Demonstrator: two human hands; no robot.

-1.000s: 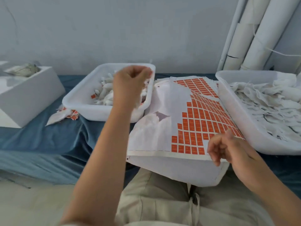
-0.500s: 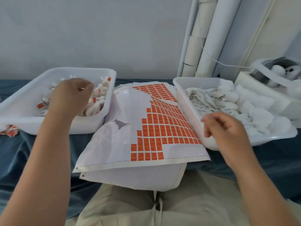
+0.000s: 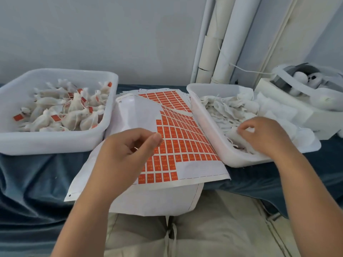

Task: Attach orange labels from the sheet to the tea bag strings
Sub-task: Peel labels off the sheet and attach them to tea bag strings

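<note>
Far left: white plastic tray (image 3: 55,143) on the blue-draped surface (image 3: 37,179), holding labelled tea bags (image 3: 74,114) with orange tags showing among them.

Just beside it, between the two trays: label sheet (image 3: 137,115), near edge hanging over towards your lap. Its left part is stripped white backing. The orange labels (image 3: 172,149) are on the right part.

Your left hand (image 3: 126,156) hovers over the sheet and hides part of it from view. Fingers curled, thumb tip near the forefinger. Whether it pinches anything cannot be told.

Right: second white tray (image 3: 245,161), its rim over the sheet's right edge, full of unlabelled tea bags (image 3: 228,110). Your right hand (image 3: 267,138) is inside it, fingers bent down onto the bags at the near end. Whether they have hold of one is not discernible.

Far right: white box (image 3: 315,123) with a clear-wrapped item on top. White pipes (image 3: 222,43) stand against the wall behind.
</note>
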